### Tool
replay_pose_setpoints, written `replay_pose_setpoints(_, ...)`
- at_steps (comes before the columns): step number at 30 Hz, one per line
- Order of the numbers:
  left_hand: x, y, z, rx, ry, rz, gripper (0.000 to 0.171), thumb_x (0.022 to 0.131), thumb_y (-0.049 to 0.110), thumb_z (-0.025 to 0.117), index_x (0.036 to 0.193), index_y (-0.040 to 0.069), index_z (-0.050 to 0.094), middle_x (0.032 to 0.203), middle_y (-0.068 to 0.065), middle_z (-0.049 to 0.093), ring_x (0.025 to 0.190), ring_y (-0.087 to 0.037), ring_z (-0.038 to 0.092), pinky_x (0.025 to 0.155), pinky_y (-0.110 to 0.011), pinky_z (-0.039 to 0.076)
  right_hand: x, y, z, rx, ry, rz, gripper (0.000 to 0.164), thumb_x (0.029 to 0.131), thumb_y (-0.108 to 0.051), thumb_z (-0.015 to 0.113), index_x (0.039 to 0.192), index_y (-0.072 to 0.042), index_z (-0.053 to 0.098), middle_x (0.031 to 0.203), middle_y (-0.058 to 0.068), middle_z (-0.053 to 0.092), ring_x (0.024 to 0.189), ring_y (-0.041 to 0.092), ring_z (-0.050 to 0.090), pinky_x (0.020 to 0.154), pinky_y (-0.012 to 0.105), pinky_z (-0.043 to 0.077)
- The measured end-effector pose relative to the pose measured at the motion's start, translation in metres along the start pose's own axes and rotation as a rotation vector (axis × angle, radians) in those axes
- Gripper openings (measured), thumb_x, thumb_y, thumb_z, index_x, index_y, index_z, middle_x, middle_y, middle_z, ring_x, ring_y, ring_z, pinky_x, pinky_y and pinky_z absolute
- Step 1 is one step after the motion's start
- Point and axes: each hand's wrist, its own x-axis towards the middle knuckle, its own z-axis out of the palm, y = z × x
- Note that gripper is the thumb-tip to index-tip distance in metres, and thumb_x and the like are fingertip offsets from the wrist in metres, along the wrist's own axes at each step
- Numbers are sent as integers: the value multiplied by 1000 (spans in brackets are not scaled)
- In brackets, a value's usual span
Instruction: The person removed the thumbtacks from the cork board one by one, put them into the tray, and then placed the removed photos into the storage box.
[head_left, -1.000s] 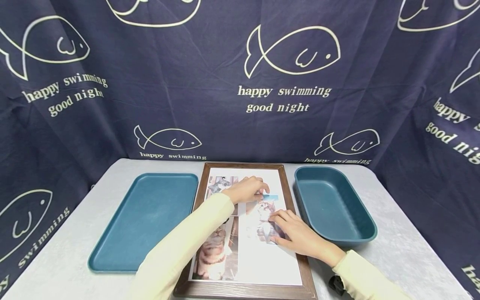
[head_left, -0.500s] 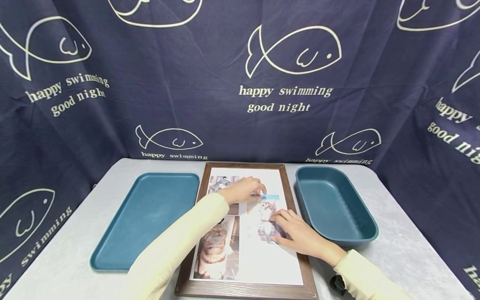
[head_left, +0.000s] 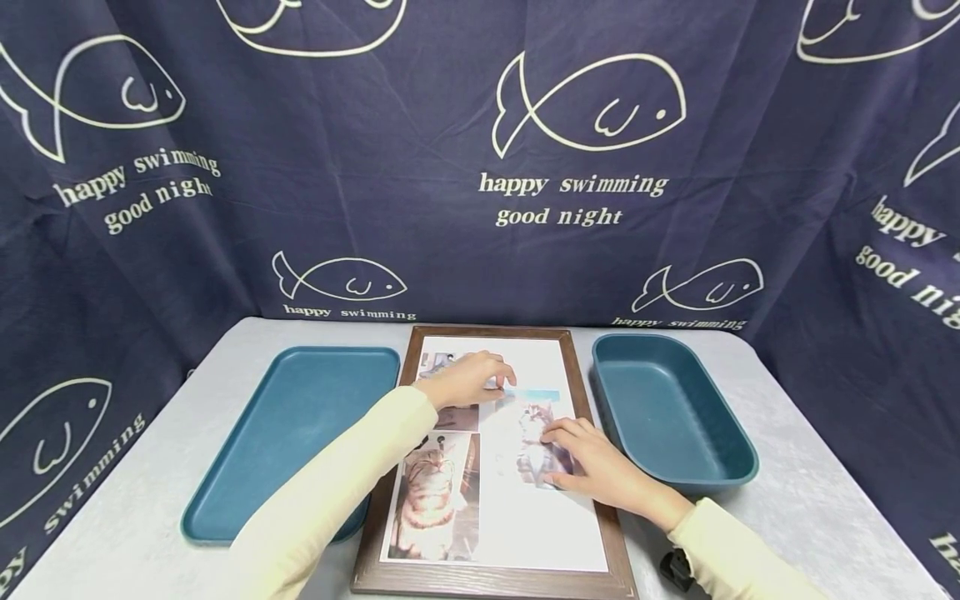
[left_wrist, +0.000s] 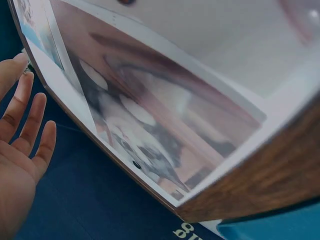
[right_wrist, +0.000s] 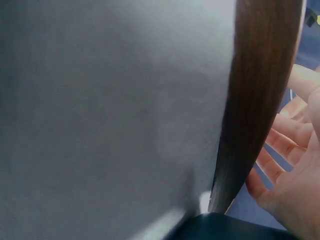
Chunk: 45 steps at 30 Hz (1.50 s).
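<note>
My left hand [head_left: 465, 379] hovers low over a wood-framed white board [head_left: 551, 533], by the top left corner of a kitten photo [head_left: 534, 412] with a blue top edge. In the left wrist view its thumb and index finger pinch a small speckled greenish thing; its kind is hard to tell. The other fingers are spread. My right hand [head_left: 603, 471] rests with relaxed fingers on the right edge of the kitten photo. Two more cat photos fill the board's left side: an orange cat [head_left: 431, 500] at the front and a grey cat [left_wrist: 150, 142] behind, partly hidden by my left hand.
A flat teal tray [head_left: 300, 442] lies left of the board. To the right stands a deep teal basin [head_left: 667, 417]. A small black object [head_left: 677, 569] sits by my right sleeve. Behind the table hangs a dark blue fish-print curtain [head_left: 450, 167].
My left hand has slid left along the kitten photo's top edge, uncovering more of the blue strip. My right hand has stayed in place.
</note>
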Motion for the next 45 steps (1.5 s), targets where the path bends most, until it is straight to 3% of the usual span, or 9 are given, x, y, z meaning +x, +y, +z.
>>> replay_pose_setpoints(10, -21, -13, -9, -70, 38, -5, 23, 86, 13, 61, 109, 12, 63, 94, 1, 61, 97, -20, 53, 89, -40, 40, -1, 1, 2, 18, 23, -13, 39, 76, -31, 72, 106, -10, 60, 114, 4, 58, 101, 17, 48, 82, 38, 43)
replay_pose_setpoints(21, -51, -30, -12, -148, 76, -39, 23, 86, 12, 60, 108, 9, 64, 95, -3, 61, 92, -23, 55, 82, -36, 44, -2, 1, 1, 47, 2, -15, 38, 76, -29, 72, 107, -10, 60, 114, 4, 56, 106, 21, 49, 85, 43, 43)
replay_pose_setpoints(37, -88, -51, -20, -130, 130, -86, 24, 84, 13, 64, 107, 10, 64, 104, -4, 62, 93, -23, 58, 79, -36, 47, -2, 1, 0, 57, 12, -19, 38, 75, -28, 73, 106, -10, 60, 113, 4, 56, 106, 20, 48, 85, 43, 43)
replay_pose_setpoints(45, -108, -70, -19, -116, 188, -123, 23, 82, 13, 67, 105, 10, 65, 87, 0, 59, 84, -21, 56, 75, -35, 45, -3, 2, 0, 55, 8, -13, 38, 76, -29, 72, 107, -11, 60, 114, 4, 56, 106, 20, 48, 86, 43, 42)
